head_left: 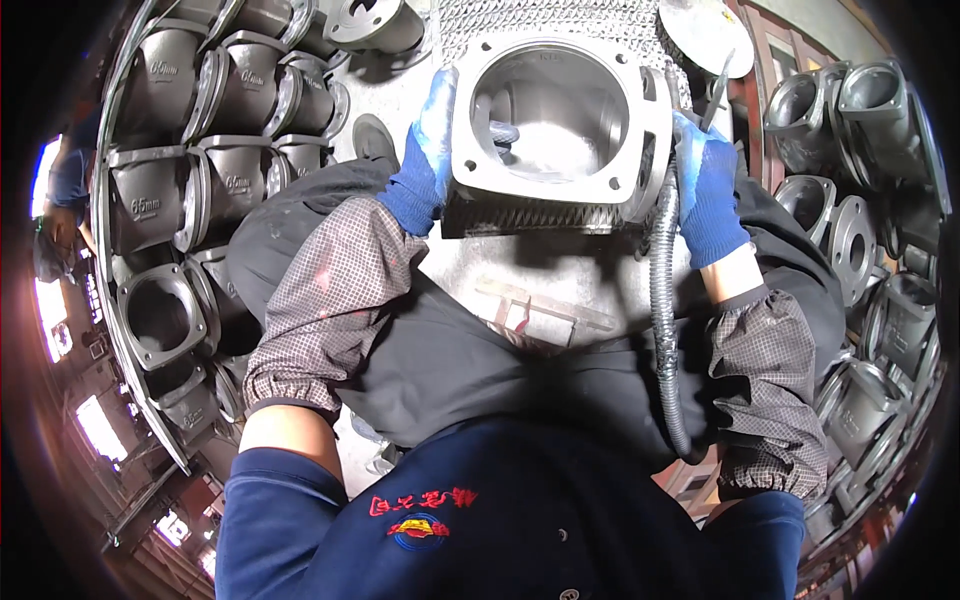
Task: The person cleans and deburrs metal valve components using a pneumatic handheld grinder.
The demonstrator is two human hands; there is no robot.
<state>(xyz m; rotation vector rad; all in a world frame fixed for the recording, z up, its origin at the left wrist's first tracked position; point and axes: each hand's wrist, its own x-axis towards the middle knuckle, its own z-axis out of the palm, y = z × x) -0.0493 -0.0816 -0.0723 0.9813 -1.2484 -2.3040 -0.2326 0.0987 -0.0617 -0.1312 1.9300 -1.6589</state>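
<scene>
A grey metal pipe casting (545, 185) with a pale square flange, a hole at each corner and a wide round bore faces up in front of me. My left hand (430, 155), in a blue glove, grips the flange's left edge. Something small and bluish-grey shows inside the bore; I cannot make out what. At the casting's right side, my right hand (706, 185), also gloved, is closed around a thin dark rod-like tool (717, 92) pointing up. Its fingertips are partly hidden by the casting. A ribbed grey hose (663, 320) hangs beside that hand.
The casting rests on a textured metal stand (545, 218) between my knees. Stacked flanged castings (150, 195) fill the left side. More castings (855, 400) are piled at the right. A pale round disc (705, 38) lies beyond my right hand. Another person (65, 225) is at the far left.
</scene>
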